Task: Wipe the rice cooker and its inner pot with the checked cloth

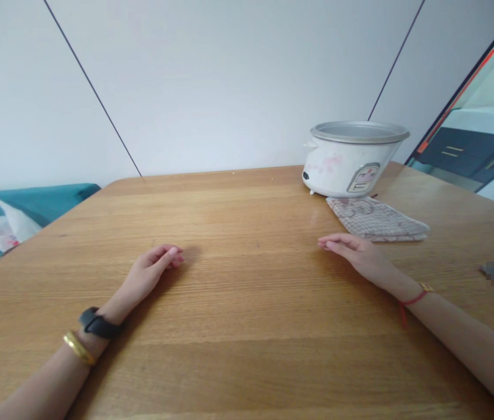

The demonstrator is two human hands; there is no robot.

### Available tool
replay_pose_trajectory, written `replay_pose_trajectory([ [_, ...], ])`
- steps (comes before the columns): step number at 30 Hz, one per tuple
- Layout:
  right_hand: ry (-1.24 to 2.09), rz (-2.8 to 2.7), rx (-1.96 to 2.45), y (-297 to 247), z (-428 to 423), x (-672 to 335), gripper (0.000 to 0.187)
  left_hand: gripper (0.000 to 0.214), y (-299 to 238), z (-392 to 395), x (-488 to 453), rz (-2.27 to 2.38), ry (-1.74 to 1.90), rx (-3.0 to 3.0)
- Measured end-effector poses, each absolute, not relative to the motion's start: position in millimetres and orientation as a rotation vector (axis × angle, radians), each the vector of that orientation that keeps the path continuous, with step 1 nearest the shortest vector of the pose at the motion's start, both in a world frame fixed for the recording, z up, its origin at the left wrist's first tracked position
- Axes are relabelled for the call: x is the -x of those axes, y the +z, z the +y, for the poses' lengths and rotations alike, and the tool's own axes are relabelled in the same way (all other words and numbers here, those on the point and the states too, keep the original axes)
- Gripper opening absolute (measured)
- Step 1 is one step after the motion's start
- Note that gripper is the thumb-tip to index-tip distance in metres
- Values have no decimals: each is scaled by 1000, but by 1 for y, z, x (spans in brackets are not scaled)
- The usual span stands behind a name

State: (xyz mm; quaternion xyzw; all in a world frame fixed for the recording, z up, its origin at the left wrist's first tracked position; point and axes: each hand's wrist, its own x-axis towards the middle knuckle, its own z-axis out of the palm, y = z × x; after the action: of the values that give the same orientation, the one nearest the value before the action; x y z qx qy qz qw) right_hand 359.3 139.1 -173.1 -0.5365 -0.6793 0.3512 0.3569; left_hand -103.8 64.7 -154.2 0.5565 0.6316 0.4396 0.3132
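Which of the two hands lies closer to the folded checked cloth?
The right hand, with a red string at its wrist, lies just short of the checked cloth; the left hand, wearing a black band and gold bangle, rests far off.

Left hand (153,269) and right hand (356,254) lie apart, empty, fingers loosely curled, forearms stretched forward, wrists low
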Motion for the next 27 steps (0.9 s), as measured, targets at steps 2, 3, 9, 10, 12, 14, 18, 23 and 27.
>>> replay_pose_trajectory([
  [2, 911, -1750, 1389, -172, 138, -359, 41, 44, -154, 65, 104, 1660, 1158, -1464],
  [3, 916, -1745, 1388, -171, 138, -358, 41, 43, -154, 65, 104, 1657, 1157, -1458],
  [9, 926, -1736, 1365, -170, 138, -356, 41, 38, -148, 63, 101, 1668, 1131, -1450],
  [10, 924, -1739, 1366, -170, 138, -357, 41, 38, -149, 63, 101, 1668, 1131, -1459],
  [12, 915, -1745, 1370, -172, 139, -358, 40, 42, -150, 64, 103, 1670, 1137, -1468],
  [14, 905, -1750, 1372, -173, 139, -359, 39, 49, -152, 64, 105, 1679, 1148, -1462],
  [18, 900, -1764, 1375, -174, 139, -359, 39, 52, -152, 65, 104, 1682, 1157, -1441],
  [23, 901, -1751, 1376, -173, 139, -359, 39, 44, -151, 64, 103, 1662, 1167, -1399],
  [27, 902, -1763, 1378, -173, 139, -358, 40, 48, -153, 64, 104, 1668, 1167, -1432],
])
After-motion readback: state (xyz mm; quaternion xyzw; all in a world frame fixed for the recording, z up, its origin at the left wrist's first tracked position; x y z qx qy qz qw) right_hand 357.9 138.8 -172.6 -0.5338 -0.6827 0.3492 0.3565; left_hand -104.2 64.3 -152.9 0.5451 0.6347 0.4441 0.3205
